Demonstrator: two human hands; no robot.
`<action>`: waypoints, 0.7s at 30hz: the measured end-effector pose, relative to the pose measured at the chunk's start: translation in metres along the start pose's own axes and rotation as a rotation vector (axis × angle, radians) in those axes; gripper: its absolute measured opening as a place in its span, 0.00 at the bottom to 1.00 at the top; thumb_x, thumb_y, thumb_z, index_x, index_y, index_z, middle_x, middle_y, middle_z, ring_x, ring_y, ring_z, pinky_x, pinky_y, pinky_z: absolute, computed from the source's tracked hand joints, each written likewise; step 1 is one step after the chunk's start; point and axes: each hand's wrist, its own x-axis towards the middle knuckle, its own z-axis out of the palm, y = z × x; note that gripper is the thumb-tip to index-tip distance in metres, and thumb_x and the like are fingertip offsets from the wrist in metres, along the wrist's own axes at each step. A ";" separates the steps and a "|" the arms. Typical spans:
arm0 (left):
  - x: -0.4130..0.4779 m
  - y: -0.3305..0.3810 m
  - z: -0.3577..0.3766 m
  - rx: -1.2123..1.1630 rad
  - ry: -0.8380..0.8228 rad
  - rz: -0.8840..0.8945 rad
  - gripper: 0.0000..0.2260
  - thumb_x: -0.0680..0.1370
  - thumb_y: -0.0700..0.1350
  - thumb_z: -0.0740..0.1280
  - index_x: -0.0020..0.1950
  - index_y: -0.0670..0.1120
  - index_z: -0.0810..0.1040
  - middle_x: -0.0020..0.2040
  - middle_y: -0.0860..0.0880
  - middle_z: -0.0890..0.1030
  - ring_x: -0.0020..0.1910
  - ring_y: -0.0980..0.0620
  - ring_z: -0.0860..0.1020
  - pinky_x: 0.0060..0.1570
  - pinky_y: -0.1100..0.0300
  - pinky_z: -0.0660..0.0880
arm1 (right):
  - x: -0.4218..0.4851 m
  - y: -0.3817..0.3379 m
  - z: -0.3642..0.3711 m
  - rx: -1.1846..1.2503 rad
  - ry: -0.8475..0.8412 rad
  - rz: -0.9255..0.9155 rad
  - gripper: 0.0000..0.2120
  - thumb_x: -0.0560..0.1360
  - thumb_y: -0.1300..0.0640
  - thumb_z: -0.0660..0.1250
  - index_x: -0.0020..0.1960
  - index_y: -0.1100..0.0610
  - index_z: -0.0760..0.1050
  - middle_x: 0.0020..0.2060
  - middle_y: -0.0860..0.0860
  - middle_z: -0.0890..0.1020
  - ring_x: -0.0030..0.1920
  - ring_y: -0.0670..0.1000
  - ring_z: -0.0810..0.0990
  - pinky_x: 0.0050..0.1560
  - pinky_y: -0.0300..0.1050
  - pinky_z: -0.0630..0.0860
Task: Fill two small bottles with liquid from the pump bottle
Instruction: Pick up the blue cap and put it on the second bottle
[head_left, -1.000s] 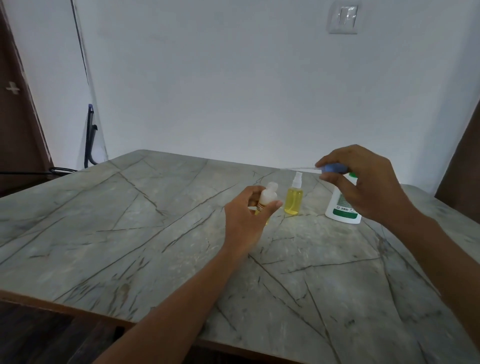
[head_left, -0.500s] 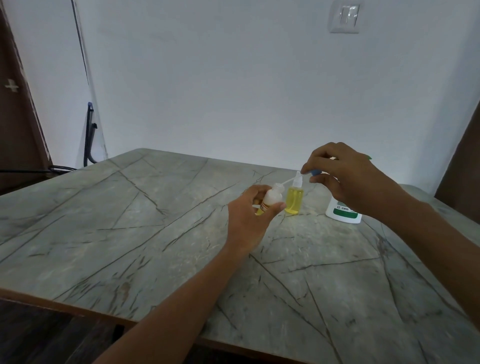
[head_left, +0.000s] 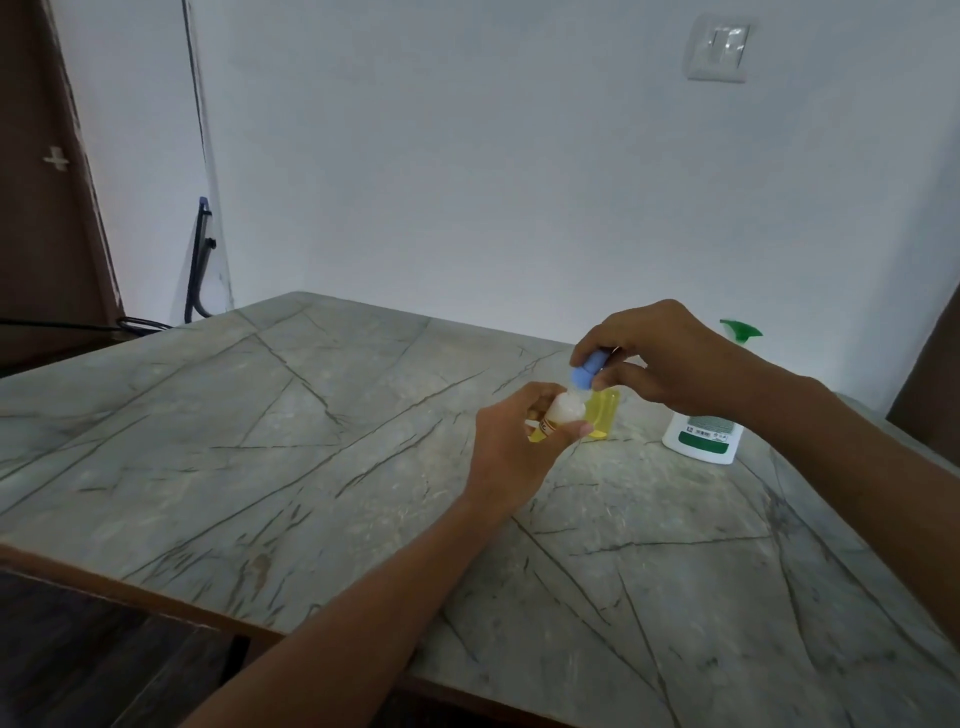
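**Inspector:** Small white bottle (head_left: 563, 410), location?

**Assessor:** Over the surface (head_left: 311, 441), nearer its far right corner. The left hand (head_left: 511, 449) has its fingers (head_left: 574, 430) wrapped round the body. The right hand (head_left: 670, 358) pinches a blue dropper bulb (head_left: 586, 370) at its mouth. Likely light, slick plastic; grip mid-body, gently.

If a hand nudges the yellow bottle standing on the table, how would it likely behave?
The yellow bottle stands free on a small base on the smooth table, so a high nudge would probably tip it. Yellow liquid fills its visible body, so it is likely heavyish for its size; a low push may slide it.
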 end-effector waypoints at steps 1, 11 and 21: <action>0.000 0.000 0.000 0.008 0.000 0.001 0.20 0.69 0.53 0.76 0.57 0.47 0.80 0.50 0.53 0.83 0.44 0.60 0.79 0.42 0.77 0.73 | 0.001 0.000 0.001 0.000 -0.008 0.002 0.14 0.68 0.69 0.75 0.51 0.57 0.83 0.44 0.50 0.86 0.43 0.48 0.83 0.48 0.41 0.79; 0.001 0.000 0.002 0.031 0.008 0.005 0.19 0.71 0.53 0.74 0.58 0.46 0.80 0.51 0.51 0.83 0.43 0.60 0.77 0.41 0.80 0.70 | 0.010 -0.002 0.003 -0.005 -0.131 0.085 0.10 0.71 0.63 0.74 0.52 0.56 0.83 0.45 0.50 0.85 0.41 0.44 0.79 0.44 0.34 0.74; 0.000 0.002 0.002 0.010 0.008 0.027 0.18 0.71 0.53 0.75 0.57 0.48 0.79 0.45 0.58 0.79 0.39 0.65 0.77 0.41 0.77 0.73 | 0.012 -0.001 0.006 -0.046 -0.170 0.211 0.30 0.69 0.32 0.56 0.42 0.58 0.80 0.31 0.52 0.80 0.32 0.49 0.77 0.35 0.39 0.69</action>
